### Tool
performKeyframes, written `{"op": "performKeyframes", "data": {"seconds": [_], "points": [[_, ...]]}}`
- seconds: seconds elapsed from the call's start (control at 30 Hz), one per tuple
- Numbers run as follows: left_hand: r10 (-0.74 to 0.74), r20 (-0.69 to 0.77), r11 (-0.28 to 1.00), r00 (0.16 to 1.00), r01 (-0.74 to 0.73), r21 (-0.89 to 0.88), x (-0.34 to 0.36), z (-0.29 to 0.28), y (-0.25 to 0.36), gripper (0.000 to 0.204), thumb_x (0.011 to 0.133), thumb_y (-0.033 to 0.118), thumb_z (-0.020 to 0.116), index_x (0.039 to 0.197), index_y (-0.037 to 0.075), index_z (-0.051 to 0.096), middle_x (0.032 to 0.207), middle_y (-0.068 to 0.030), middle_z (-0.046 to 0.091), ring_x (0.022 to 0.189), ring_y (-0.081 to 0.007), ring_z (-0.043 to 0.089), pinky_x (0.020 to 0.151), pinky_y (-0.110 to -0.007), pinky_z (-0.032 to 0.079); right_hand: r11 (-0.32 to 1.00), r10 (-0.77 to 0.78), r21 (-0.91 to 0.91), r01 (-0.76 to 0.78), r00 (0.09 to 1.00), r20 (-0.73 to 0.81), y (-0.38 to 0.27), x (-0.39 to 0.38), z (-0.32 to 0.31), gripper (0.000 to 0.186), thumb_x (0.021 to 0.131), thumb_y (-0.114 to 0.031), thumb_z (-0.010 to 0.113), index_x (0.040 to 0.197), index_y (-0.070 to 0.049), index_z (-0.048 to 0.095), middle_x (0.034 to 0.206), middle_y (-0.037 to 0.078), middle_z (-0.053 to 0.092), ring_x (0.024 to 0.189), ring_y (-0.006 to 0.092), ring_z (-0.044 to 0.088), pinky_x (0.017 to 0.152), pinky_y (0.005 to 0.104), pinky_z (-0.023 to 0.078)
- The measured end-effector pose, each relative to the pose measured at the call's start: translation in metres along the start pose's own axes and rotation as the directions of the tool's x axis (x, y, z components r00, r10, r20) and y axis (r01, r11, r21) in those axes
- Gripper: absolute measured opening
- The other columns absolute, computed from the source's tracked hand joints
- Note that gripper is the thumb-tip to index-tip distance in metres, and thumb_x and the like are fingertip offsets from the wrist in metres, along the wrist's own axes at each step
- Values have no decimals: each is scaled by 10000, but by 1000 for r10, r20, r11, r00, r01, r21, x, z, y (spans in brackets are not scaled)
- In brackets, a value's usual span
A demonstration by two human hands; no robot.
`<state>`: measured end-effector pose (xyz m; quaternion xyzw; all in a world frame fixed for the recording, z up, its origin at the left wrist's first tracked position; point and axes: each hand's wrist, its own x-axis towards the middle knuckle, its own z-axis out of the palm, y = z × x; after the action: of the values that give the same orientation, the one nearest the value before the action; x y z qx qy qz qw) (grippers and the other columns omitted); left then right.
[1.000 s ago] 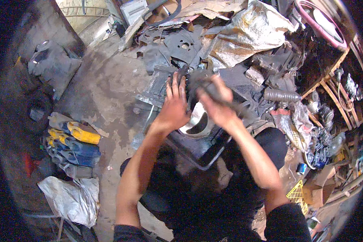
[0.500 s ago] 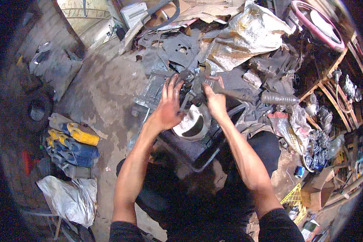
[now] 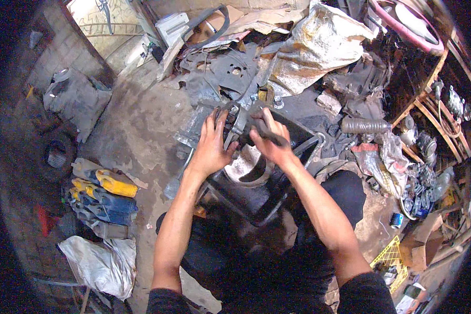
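Observation:
My left hand is closed around a dark, greasy metal part, with the fingers over its far side and the thumb near it. Gripped in my right hand is a dark tool with a thick handle, its head against or close to the metal part. It looks like a brush, but the head is too dark to be sure. Below both hands a round whitish container sits in a black square tray. The tray rests between my knees.
Black, blue and yellow jugs and a white sack lie at left. Rags, a dirty sack and a round plate spread beyond the tray. At right are a clear bottle, a blue can and a yellow crate.
My right hand has turned, and the tool's handle has swung from pointing right to pointing down toward me. The left hand still holds the metal part. The view has shifted slightly.

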<state>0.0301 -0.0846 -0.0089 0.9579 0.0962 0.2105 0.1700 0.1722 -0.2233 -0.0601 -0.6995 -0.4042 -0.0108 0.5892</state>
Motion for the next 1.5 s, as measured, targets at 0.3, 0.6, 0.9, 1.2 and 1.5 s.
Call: {"op": "performKeyframes", "data": {"seconds": [0.3, 0.6, 0.9, 1.2, 1.5], "points": [[35, 51, 999, 998, -33, -43, 2, -2, -2, 893, 804, 176, 758, 1518, 28, 243, 1519, -301, 235, 1387, -501, 276, 1145, -519, 312, 976, -14, 217, 20, 1000, -28, -7, 21, 0, 311, 859, -144, 657, 1146, -62, 571, 937, 170, 702, 905, 338, 696, 771, 423, 540], [72, 90, 996, 993, -66, -67, -4, -3, -17, 941, 809, 180, 759, 1541, 49, 183, 1503, -328, 217, 1373, -531, 269, 1143, -551, 297, 997, -76, 3, 77, 988, 131, -23, 14, 7, 286, 880, -127, 643, 1144, -46, 567, 1034, 124, 633, 999, 250, 623, 906, 360, 477], [62, 61, 997, 996, -59, -52, -8, 1, -20, 920, 801, 208, 732, 1530, 31, 199, 1481, -354, 230, 1337, -549, 281, 1123, -567, 310, 971, -241, 30, 239, 962, 129, -53, 24, -13, 369, 813, -69, 665, 1166, -91, 560, 820, 167, 644, 855, 397, 688, 711, 470, 536], [6, 72, 998, 997, -2, -57, -8, -2, -16, 886, 804, 203, 710, 1532, 56, 226, 1465, -344, 258, 1310, -536, 318, 1101, -561, 334, 929, -313, -176, 324, 945, 92, -28, 39, -26, 349, 866, -214, 658, 1188, -87, 616, 967, 160, 706, 907, 348, 704, 791, 418, 550], [51, 18, 999, 999, -51, 9, -5, 4, -12, 875, 837, 231, 672, 1529, -9, 193, 1455, -384, 247, 1282, -547, 324, 1099, -565, 304, 983, -83, -139, 120, 965, 247, 3, 68, -46, 319, 889, -185, 638, 1167, -38, 584, 1028, 182, 692, 930, 303, 690, 820, 411, 536]]}}
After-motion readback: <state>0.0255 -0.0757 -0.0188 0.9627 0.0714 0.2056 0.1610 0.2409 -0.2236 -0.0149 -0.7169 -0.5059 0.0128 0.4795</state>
